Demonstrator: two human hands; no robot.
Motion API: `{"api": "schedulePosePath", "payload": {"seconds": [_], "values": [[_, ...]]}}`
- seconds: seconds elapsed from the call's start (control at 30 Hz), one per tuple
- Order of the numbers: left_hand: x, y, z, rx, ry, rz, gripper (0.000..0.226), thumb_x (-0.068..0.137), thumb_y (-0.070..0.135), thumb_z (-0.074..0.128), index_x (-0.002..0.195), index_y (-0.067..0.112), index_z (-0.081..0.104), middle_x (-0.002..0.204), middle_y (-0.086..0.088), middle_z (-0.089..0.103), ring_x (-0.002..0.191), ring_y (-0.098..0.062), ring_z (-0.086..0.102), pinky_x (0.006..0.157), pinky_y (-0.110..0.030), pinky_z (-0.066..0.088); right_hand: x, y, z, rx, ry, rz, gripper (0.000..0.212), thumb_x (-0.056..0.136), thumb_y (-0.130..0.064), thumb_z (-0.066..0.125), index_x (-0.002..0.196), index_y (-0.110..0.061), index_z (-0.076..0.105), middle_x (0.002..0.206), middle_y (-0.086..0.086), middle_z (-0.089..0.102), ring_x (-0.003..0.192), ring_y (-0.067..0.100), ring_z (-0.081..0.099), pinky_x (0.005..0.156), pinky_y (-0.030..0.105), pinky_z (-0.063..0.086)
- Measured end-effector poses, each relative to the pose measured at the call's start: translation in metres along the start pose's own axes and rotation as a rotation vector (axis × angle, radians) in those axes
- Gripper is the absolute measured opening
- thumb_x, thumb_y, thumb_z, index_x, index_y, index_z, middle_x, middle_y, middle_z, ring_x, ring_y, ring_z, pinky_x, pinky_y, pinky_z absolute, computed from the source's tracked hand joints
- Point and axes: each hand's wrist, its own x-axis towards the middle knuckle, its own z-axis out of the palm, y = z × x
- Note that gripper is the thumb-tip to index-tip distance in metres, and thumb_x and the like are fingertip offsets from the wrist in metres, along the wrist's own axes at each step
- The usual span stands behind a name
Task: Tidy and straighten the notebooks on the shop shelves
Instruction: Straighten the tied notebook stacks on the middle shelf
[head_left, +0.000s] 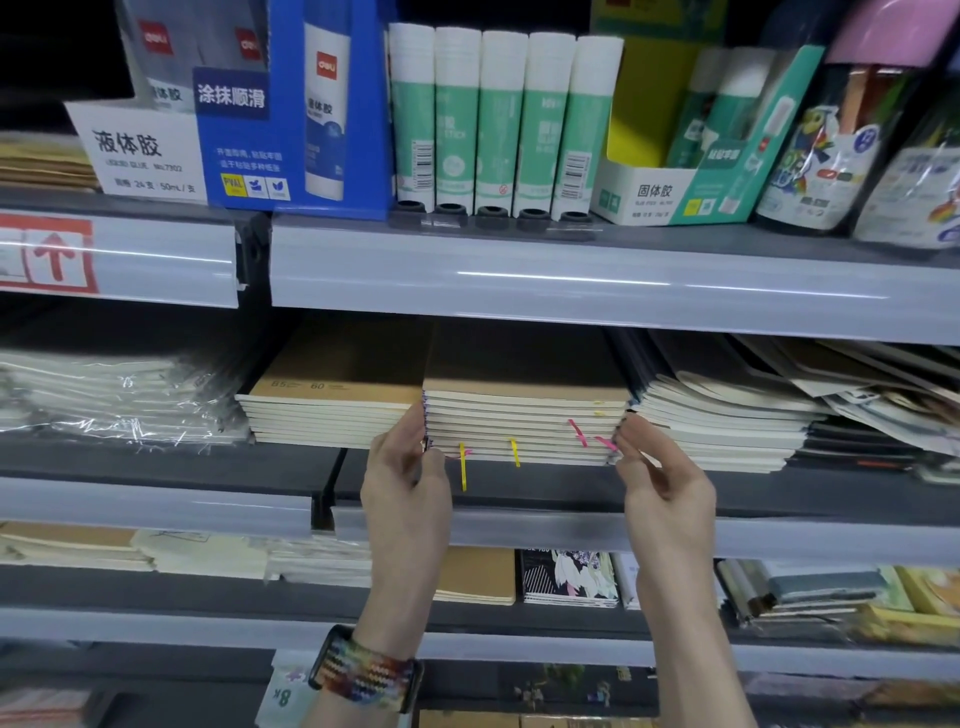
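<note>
My left hand (410, 467) and right hand (662, 480) grip the two sides of the stack (524, 415), which sits at the shelf's (753, 493) front edge. If I squeeze too hard or pull, it could slide apart and fall off.

Both hands (405, 467) (660, 467) grip the brown notebook stack (524, 415) at its ends.

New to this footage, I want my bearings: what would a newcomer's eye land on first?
The left hand and right hand hold a stack of kraft-cover notebooks by its ends on the shelf, yellow and pink ribbons dangling from its front. Above, a row of green-and-white glue sticks stands beside a blue glue box.
</note>
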Motion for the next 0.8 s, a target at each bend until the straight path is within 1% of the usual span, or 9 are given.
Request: {"api": "schedulePosePath", "payload": {"seconds": [0.07, 0.17, 0.3, 0.5, 0.57, 0.6, 0.7, 0.77, 0.8], "values": [[0.0, 0.001, -0.001, 0.001, -0.02, -0.001, 0.039, 0.097, 0.008, 0.058, 0.124, 0.037, 0.061, 0.128, 0.007, 0.061, 0.097, 0.015, 0.061, 0.082, -0.007, 0.047, 0.001, -0.001, -0.001, 0.01, -0.004, 0.002, 0.033, 0.1, -0.005, 0.054, 0.124, -0.023, 0.067, 0.111, -0.018, 0.07, 0.103, -0.014, 0.061, 0.097, 0.015, 0.045], [0.0, 0.002, -0.002, 0.024, -0.036, 0.004, 0.043, 0.097, 0.014, 0.061, 0.122, 0.048, 0.055, 0.131, 0.007, 0.058, 0.106, 0.008, 0.06, 0.096, -0.02, 0.048, 0.002, -0.003, -0.001, 0.018, -0.013, -0.007, 0.037, 0.099, -0.002, 0.052, 0.129, -0.021, 0.064, 0.114, -0.013, 0.07, 0.108, -0.005, 0.063, 0.099, 0.018, 0.046], [0.0, 0.009, 0.001, 0.053, -0.021, 0.031, 0.046, 0.097, 0.014, 0.058, 0.127, 0.048, 0.048, 0.135, 0.008, 0.052, 0.115, 0.003, 0.054, 0.101, -0.025, 0.045, 0.003, -0.007, -0.002, 0.011, -0.022, -0.011, 0.04, 0.099, -0.002, 0.051, 0.133, -0.022, 0.061, 0.114, -0.012, 0.07, 0.11, -0.002, 0.064, 0.103, 0.023, 0.046], [0.002, 0.014, 0.003, 0.036, 0.006, 0.034, 0.039, 0.099, 0.012, 0.055, 0.13, 0.036, 0.057, 0.131, 0.009, 0.05, 0.108, 0.002, 0.058, 0.093, -0.018, 0.049, 0.001, -0.01, -0.009, 0.022, -0.046, -0.005, 0.039, 0.1, -0.005, 0.052, 0.131, -0.026, 0.061, 0.114, -0.017, 0.069, 0.101, -0.012, 0.062, 0.1, 0.019, 0.047], [0.001, 0.014, 0.005, 0.015, 0.011, 0.014, 0.04, 0.099, 0.016, 0.057, 0.131, 0.038, 0.053, 0.134, 0.008, 0.05, 0.105, 0.007, 0.057, 0.083, -0.01, 0.045, 0.001, -0.01, -0.013, 0.029, -0.051, -0.013, 0.038, 0.1, -0.007, 0.054, 0.131, -0.028, 0.061, 0.112, -0.02, 0.068, 0.099, -0.016, 0.061, 0.091, 0.013, 0.048], [-0.001, 0.015, 0.007, 0.006, 0.019, 0.015, 0.041, 0.099, 0.018, 0.057, 0.134, 0.038, 0.05, 0.136, 0.008, 0.049, 0.107, 0.006, 0.056, 0.083, -0.011, 0.043, 0.0, -0.011, -0.015, 0.03, -0.057, -0.017, 0.036, 0.1, -0.009, 0.055, 0.13, -0.028, 0.061, 0.112, -0.022, 0.068, 0.098, -0.018, 0.06, 0.085, 0.009, 0.048], [-0.007, 0.019, 0.013, 0.035, 0.049, 0.108, 0.047, 0.099, 0.021, 0.057, 0.143, 0.033, 0.045, 0.136, 0.01, 0.045, 0.113, 0.004, 0.051, 0.08, -0.006, 0.041, -0.001, -0.01, -0.024, 0.033, -0.095, -0.032, 0.032, 0.1, -0.015, 0.058, 0.129, -0.029, 0.063, 0.118, -0.025, 0.065, 0.097, -0.022, 0.057, 0.075, -0.001, 0.046], [-0.013, 0.024, 0.018, 0.059, 0.065, 0.185, 0.045, 0.098, 0.019, 0.057, 0.141, 0.031, 0.048, 0.131, 0.012, 0.044, 0.107, 0.011, 0.049, 0.075, -0.003, 0.042, -0.003, -0.009, -0.032, 0.027, -0.119, -0.047, 0.031, 0.1, -0.016, 0.058, 0.128, -0.03, 0.063, 0.121, -0.023, 0.064, 0.099, -0.022, 0.057, 0.077, -0.003, 0.045], [-0.015, 0.026, 0.021, 0.061, 0.069, 0.214, 0.043, 0.098, 0.018, 0.057, 0.138, 0.031, 0.05, 0.129, 0.013, 0.044, 0.105, 0.013, 0.049, 0.075, -0.006, 0.043, -0.004, -0.009, -0.037, 0.024, -0.122, -0.056, 0.031, 0.1, -0.016, 0.058, 0.128, -0.03, 0.064, 0.122, -0.022, 0.065, 0.101, -0.02, 0.057, 0.079, -0.002, 0.045]]}}
